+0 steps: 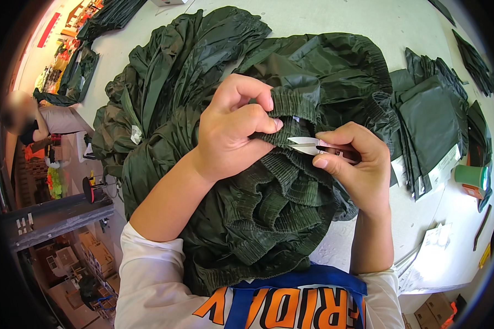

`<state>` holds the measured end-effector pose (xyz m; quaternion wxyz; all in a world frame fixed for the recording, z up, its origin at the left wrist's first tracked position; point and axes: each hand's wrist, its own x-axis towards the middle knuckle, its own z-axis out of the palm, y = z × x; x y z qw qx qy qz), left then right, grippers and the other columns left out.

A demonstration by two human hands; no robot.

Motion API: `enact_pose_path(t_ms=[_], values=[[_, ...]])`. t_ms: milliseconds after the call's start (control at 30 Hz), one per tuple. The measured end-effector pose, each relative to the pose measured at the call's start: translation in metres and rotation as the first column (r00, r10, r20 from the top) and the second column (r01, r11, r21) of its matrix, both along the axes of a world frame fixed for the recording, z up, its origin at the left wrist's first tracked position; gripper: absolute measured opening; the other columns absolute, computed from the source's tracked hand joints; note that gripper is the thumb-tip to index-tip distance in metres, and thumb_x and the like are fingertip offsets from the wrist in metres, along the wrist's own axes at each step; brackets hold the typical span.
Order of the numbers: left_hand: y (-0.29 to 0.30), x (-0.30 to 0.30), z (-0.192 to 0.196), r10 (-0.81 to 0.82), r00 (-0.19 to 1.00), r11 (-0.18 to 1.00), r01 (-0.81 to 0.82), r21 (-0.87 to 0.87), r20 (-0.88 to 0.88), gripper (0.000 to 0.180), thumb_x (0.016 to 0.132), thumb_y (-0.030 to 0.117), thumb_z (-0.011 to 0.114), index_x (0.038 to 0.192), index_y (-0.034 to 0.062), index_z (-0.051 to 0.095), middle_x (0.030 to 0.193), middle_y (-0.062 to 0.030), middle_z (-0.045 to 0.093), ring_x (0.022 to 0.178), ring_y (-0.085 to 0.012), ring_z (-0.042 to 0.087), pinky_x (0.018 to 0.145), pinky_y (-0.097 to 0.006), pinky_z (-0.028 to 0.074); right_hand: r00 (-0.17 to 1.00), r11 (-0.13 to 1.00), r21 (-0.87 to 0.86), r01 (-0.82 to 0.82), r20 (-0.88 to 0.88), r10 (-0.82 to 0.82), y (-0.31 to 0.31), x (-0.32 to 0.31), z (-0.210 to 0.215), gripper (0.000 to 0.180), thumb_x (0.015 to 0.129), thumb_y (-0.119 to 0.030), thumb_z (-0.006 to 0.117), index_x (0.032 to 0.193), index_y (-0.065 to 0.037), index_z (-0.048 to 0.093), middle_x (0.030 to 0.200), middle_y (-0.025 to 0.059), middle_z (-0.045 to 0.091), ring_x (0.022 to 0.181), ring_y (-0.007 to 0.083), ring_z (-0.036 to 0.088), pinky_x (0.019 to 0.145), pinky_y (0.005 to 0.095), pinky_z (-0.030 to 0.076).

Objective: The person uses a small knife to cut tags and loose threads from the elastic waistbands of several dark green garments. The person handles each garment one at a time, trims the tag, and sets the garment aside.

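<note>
A big heap of dark green garments (186,71) with gathered elastic edges lies on the pale table in front of me. My left hand (225,131) is closed on the ribbed elastic waistband (294,104) of one garment, thumb and fingertips pinching it. In my right hand (365,164) is a pair of thread snips (304,145), gripped between thumb and fingers. Their light metal blades point left and touch or nearly touch the elastic edge by my left fingertips. Any thread between the blades is too small to make out. A small white label (135,134) shows on the heap's left side.
Flat dark green garments (431,118) are stacked on the right of the table (335,241), with white papers (431,247) nearer me. A green thread spool (471,176) stands at the right edge. Another person (30,120) is at the far left.
</note>
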<state>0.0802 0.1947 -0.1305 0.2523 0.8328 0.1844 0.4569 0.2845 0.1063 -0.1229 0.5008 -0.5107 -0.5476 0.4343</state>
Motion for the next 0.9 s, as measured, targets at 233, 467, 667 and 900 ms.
enact_pose_path(t_ms=[233,467,667,900], values=[[0.000,0.000,0.001,0.008,1.000,1.000,-0.009,-0.008,-0.013,0.028,0.058,-0.011,0.073,0.075,0.0050,0.057,0.097,-0.0087,0.049,0.079,-0.0164,0.052,0.061,-0.025,0.045,0.989,0.995,0.093,0.040,0.140,-0.053,-0.001,-0.001,0.005,0.025,0.066,-0.006,0.080,0.087,0.001,0.067,0.072,0.0030,0.060,0.062,0.0072,0.053,0.054,0.0197,0.041],[-0.001,0.000,0.000,0.026,1.000,0.998,-0.025,-0.052,0.009,0.029,0.057,-0.012,0.072,0.074,0.0051,0.056,0.096,-0.0084,0.049,0.077,-0.0161,0.052,0.061,-0.025,0.045,0.988,0.978,0.141,0.155,-0.013,-0.155,-0.007,-0.005,-0.006,0.027,0.069,-0.007,0.079,0.091,0.001,0.067,0.075,0.0022,0.060,0.065,0.0054,0.053,0.055,0.0187,0.041],[0.000,0.000,0.003,0.027,1.000,1.000,-0.027,-0.011,-0.010,0.029,0.056,-0.013,0.072,0.073,0.0049,0.056,0.096,-0.0084,0.049,0.079,-0.0160,0.052,0.060,-0.025,0.044,0.998,0.997,0.056,0.053,0.017,-0.054,-0.005,-0.003,-0.001,0.028,0.068,-0.007,0.080,0.092,0.001,0.066,0.076,0.0019,0.059,0.065,0.0042,0.052,0.055,0.0173,0.040],[-0.001,0.001,0.004,0.028,1.000,1.000,-0.028,-0.003,-0.013,0.029,0.056,-0.012,0.072,0.073,0.0050,0.056,0.095,-0.0086,0.050,0.079,-0.0162,0.052,0.060,-0.025,0.044,0.985,0.989,0.138,0.059,0.152,-0.080,-0.002,0.003,0.004,0.025,0.066,-0.007,0.080,0.086,0.001,0.067,0.073,0.0042,0.061,0.061,0.0083,0.053,0.052,0.0201,0.041]])
